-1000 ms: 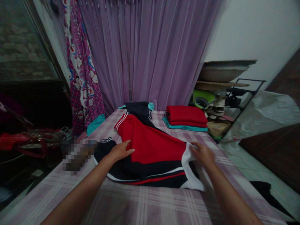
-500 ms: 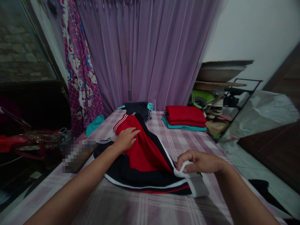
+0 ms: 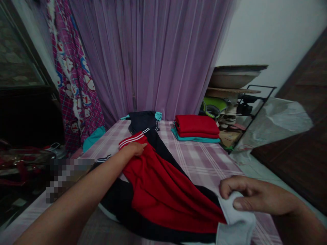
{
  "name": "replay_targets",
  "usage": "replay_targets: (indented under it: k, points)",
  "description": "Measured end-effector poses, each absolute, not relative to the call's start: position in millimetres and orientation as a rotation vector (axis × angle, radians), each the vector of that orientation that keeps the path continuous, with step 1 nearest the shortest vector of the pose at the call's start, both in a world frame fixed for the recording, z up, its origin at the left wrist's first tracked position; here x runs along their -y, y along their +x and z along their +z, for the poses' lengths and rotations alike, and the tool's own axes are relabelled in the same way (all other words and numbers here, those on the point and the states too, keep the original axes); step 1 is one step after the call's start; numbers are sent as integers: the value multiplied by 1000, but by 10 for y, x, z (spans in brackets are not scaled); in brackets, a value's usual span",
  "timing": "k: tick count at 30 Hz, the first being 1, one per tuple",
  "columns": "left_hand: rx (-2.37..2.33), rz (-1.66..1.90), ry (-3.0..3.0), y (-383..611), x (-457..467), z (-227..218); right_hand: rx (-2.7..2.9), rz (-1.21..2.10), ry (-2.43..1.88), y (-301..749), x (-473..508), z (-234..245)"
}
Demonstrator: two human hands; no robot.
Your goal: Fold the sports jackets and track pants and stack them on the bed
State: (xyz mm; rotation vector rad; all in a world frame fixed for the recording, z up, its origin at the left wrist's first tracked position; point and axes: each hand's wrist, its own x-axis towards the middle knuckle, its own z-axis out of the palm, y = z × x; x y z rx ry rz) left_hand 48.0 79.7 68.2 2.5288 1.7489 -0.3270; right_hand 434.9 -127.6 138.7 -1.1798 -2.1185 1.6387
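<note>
right fingers (image 3: 231, 190) curl over and pinch the white hem (image 3: 236, 217) of a red and black garment (image 3: 166, 194), thumb pressed on top of the cloth, at the lower right of the frame. the right hand (image 3: 258, 199) lifts that edge a little off the surface, so the fabric rises in a taut slope toward it. the left hand (image 3: 135, 148), just left of centre, lies on the red sleeve end with white stripes (image 3: 131, 139); its fingers bend over the cloth and seem to grip it, though the fingertips are partly hidden, so a firm grasp cannot be told for sure. the two hands are well apart, at opposite ends of the garment, which judging by the smooth red panel keeps it stretched between them. the garment spreads across the middle and lower frame on a bed with a pink checked sheet (image 3: 204, 156), its black parts lying flat under the red.

farther up the frame, a dark garment with teal trim (image 3: 143, 119) lies unfolded near the curtain. to its right sits a neat folded stack (image 3: 195, 127), red pieces on top of a teal one, set apart from the loose clothes. a sheer purple curtain (image 3: 158, 51) fills the upper centre, with a pink cartoon-print cloth (image 3: 74, 85) hanging at the upper left. at the right, a metal rack (image 3: 242, 95) holds bowls and small items beside a white wall.
</note>
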Motion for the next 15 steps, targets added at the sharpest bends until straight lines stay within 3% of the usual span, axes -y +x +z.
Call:
replay_targets:
  k: [8, 15]
  points:
    - [-1974, -269, 2571, 344, -1084, 714, 1883, 1831, -1410, 4717, 1056, 1035]
    - [-1809, -100, 2709, 341, -1445, 768, 1870, 1803, -1596, 4875, 960, 866]
